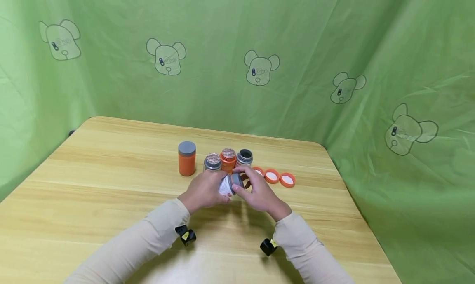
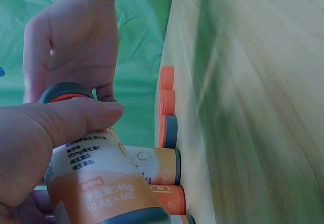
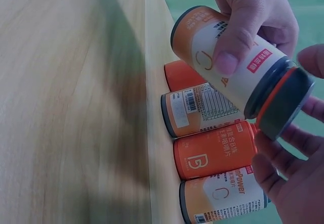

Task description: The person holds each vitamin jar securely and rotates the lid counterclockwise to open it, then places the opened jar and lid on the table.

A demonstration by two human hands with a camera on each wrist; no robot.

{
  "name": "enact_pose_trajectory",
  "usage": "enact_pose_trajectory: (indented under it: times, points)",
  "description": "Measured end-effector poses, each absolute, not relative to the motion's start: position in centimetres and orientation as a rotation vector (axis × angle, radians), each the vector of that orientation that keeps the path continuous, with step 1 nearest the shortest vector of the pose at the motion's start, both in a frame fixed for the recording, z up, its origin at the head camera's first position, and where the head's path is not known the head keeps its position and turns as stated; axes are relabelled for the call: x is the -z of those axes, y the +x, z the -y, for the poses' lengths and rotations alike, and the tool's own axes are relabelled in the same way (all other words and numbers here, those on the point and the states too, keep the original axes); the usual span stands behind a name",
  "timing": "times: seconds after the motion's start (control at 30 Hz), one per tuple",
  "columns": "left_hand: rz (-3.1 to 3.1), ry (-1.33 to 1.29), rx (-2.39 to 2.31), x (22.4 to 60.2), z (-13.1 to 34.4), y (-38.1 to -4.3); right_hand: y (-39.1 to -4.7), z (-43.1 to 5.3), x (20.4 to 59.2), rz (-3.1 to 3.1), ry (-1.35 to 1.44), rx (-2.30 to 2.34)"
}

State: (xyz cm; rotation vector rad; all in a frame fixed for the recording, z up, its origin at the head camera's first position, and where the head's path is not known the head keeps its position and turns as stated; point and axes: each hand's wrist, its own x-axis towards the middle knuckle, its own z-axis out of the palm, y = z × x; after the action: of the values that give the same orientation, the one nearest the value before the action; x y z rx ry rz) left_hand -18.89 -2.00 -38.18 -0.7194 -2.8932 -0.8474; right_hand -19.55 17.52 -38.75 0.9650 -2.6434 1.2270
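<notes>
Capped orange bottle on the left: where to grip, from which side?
I'd wrap the orange bottle round its body, below the grey cap, coming from the left. It stands upright, a straight-sided cylinder that should suit a wrap grip, and the other bottles are all to its right. The left hand looks best placed, but it's holding another bottle.

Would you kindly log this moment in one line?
left hand: holds tilted bottle | right hand: around its cap | grey-capped orange bottle: upright
</notes>
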Motion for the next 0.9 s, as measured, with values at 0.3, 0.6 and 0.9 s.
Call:
enact_pose_trajectory:
  times: [0.3, 0.6, 0.9]
  points:
    - [2.869, -0.738, 0.822, 38.04, 1.84, -18.87, -19.66, -17.37, 38.54, 2.658, 0.844, -1.160]
    - [2.889, -0.732, 0.812, 38.10, 1.83, -18.91, -19.63, -17.47, 38.80, 2.613, 0.915, -1.208]
    - [2.880, -0.737, 0.809, 38.16, 1.94, -18.94, -19.54, -17.38, 38.70, 2.627, 0.909, -1.220]
